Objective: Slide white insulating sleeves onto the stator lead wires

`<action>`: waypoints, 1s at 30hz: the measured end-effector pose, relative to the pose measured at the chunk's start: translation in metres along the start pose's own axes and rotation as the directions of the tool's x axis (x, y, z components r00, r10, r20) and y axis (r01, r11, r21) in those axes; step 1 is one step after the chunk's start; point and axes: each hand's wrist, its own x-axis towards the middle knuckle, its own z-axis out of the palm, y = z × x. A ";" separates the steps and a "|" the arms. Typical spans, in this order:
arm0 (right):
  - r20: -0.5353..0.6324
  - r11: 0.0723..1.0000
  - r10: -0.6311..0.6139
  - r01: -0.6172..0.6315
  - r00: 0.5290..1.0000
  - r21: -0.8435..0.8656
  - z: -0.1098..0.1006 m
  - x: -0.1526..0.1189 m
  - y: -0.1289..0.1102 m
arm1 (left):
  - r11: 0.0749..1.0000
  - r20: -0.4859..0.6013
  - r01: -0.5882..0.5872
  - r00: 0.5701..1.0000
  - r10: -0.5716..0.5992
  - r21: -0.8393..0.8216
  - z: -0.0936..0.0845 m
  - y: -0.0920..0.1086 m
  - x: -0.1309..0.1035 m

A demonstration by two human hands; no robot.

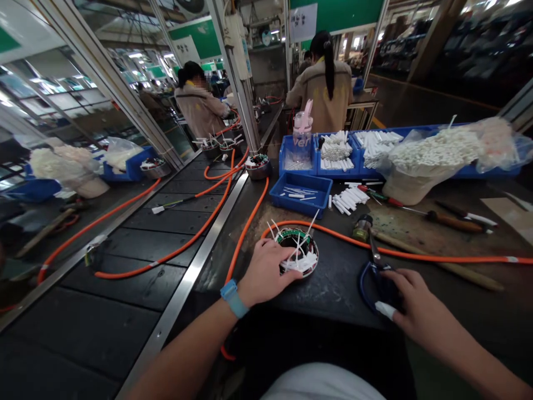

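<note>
My left hand (270,269), with a blue watch on its wrist, grips the near left side of a round motor stator (310,265). White cable ties stick up from the stator, and white sleeves lie inside its ring. An orange cable (333,229) runs from its back toward the right. On the right, my right hand (410,300), its thumb wrapped in white, has its fingers at the dark blue handles of a pair of scissors (366,286). The scissor blades point away from me, beside a hammer (363,226).
A small blue tray (300,206) holds ties and tubes, with loose white tubes (348,199) beside it. Blue bins (358,173) and a bagged bucket (406,186) stand behind. Screwdrivers (453,221) lie right. The conveyor (137,311) carries orange cables. Two people sit beyond.
</note>
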 end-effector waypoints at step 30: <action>0.352 0.668 -0.447 0.569 0.822 -0.480 -0.095 0.098 -0.103 | 0.940 -0.147 0.013 0.987 -0.067 -0.340 -0.004 0.009 0.042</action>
